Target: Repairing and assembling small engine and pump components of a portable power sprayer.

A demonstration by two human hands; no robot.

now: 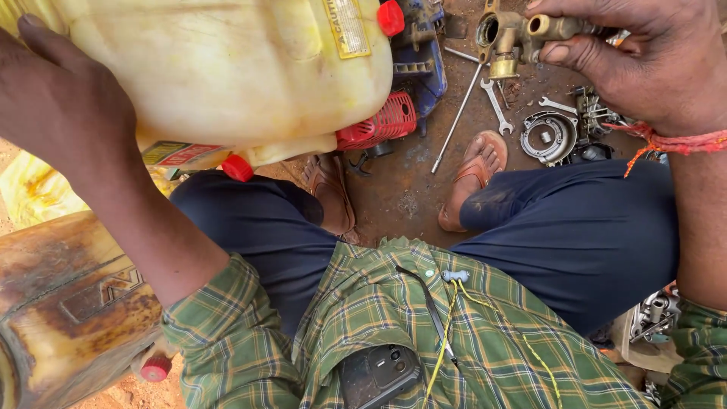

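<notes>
Yellowed translucent plastic forms the tank (227,68), held up at upper left by the left hand (60,106), whose palm lies against the tank's near wall; the fingers curl round its far side and are hidden, so their spread cannot be told. Two red caps show: one (390,17) beyond the fingers at the tank's top edge, one (237,167) below the hand at its lower corner. The shell looks stiff but thin-walled and smooth, probably light if empty, though how full it is cannot be read. Judged from its bulk, a one-hand hold is least likely to slip with the palm under a flat wall or the fingers on a moulded edge; the glossy faces offer little friction.

Brass valve body (515,38), upper right, is pinched by the right hand (644,68): thumb beneath one spout, fingers closed over the top, pressed together. Solid metal, so likely heavy for its size, rigid, not fragile; its knobbed spouts give sure purchase.

Below the right fingertips, on the rusty ground (409,197), lie a spanner (496,106), a long rod (457,117) and a round housing (547,136). A red grille (382,125) sits just under the tank. Nearer the viewer are sandalled feet (473,174), dark trousers (575,235) and a green checked shirt (424,333).
</notes>
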